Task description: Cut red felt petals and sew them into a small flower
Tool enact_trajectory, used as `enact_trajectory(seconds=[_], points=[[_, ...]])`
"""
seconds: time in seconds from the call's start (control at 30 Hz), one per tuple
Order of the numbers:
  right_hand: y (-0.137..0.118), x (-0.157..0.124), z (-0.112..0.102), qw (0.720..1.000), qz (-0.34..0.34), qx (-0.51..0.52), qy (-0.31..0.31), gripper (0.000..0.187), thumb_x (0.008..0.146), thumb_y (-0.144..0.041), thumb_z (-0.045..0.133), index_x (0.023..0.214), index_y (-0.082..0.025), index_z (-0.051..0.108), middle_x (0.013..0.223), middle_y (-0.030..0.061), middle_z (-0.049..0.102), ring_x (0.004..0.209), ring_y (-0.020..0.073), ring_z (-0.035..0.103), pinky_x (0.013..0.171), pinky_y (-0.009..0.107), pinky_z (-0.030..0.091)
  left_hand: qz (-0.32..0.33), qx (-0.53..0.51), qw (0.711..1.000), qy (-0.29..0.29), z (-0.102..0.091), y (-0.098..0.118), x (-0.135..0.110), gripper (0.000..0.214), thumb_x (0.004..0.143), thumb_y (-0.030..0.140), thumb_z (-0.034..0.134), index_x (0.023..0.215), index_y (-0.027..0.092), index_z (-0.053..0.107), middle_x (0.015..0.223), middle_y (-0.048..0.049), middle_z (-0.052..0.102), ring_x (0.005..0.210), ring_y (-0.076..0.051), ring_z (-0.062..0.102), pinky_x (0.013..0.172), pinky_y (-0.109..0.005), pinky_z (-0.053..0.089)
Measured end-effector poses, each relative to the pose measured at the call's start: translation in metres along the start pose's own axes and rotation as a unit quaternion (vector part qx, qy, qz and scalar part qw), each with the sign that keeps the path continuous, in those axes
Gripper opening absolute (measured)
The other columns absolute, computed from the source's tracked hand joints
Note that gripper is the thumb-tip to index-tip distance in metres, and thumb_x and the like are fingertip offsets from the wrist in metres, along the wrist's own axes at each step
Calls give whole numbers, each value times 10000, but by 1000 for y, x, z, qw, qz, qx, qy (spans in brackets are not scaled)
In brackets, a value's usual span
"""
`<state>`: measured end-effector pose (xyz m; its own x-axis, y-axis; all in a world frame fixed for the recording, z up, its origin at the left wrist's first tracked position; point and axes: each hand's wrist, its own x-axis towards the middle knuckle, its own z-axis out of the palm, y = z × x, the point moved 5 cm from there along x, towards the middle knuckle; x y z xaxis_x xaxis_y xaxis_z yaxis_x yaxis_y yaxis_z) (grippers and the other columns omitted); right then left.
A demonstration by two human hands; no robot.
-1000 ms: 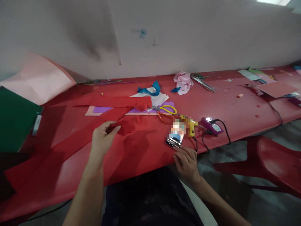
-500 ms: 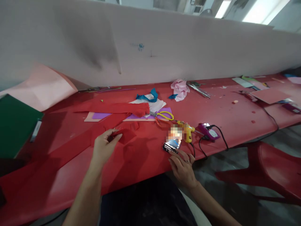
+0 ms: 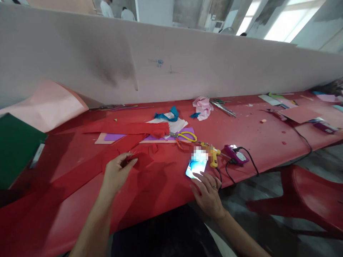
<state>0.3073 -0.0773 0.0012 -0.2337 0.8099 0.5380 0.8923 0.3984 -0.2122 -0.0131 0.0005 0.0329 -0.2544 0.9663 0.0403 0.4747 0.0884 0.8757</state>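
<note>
My left hand pinches the edge of a small red paper-like piece between thumb and fingers. Part of that piece is hidden behind the fingers. To the right, my right hand rests over a phone with fingers spread, the fingertips at the lower part of its lit screen. The phone lies flat on the red table. Just beyond it sits a yellow glue gun with a black cord. Yellow-handled scissors lie above the phone, near a folded red strip.
A purple power socket with plugged-in cords is right of the glue gun. Crumpled pink paper and a blue scrap lie farther back. A white partition borders the table. A red chair stands at right.
The phone's screen has changed from a darker picture to a bright white-blue display. My right fingers have moved slightly up over the screen. My left hand keeps its pinch.
</note>
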Motion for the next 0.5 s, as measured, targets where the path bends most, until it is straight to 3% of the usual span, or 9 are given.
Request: enact_trajectory(seconds=[0.07,0.17,0.27,0.37,0.5], points=[[23,7,-10,999,27,-20,23,257,842,-265,591,1097,-241,576,1114,83,668,1095,274,545,953,445,303,5,-12,1000,-18,0,0,1,280,728,405,616,910,199,673,835,-30,710,776,-203,653,710,-294,505],[71,22,-26,985,148,-61,70,263,863,-329,531,1085,-196,576,1047,119,655,1012,285,554,867,434,369,7,-18,1000,-13,-1,2,3,254,713,397,628,881,213,674,839,-21,712,793,-208,657,721,-291,506],[102,32,-24,968,215,-130,5,350,842,-405,540,1120,-195,577,1052,124,643,939,303,548,760,423,383,2,-16,1000,-3,0,4,4,260,682,406,641,852,212,678,820,-19,716,768,-214,659,710,-301,510],[108,33,-12,960,194,-189,-75,420,854,-399,529,1224,-200,538,997,120,645,882,308,542,680,393,358,-1,-11,1000,0,2,5,5,263,667,412,643,842,218,680,803,-16,720,752,-221,659,707,-315,512],[107,30,-2,954,156,-233,-107,390,871,-327,524,1245,-219,543,925,104,647,846,297,534,654,375,317,-1,-5,1000,-5,3,5,4,265,653,423,649,826,224,682,785,-16,724,745,-231,658,689,-324,514]])
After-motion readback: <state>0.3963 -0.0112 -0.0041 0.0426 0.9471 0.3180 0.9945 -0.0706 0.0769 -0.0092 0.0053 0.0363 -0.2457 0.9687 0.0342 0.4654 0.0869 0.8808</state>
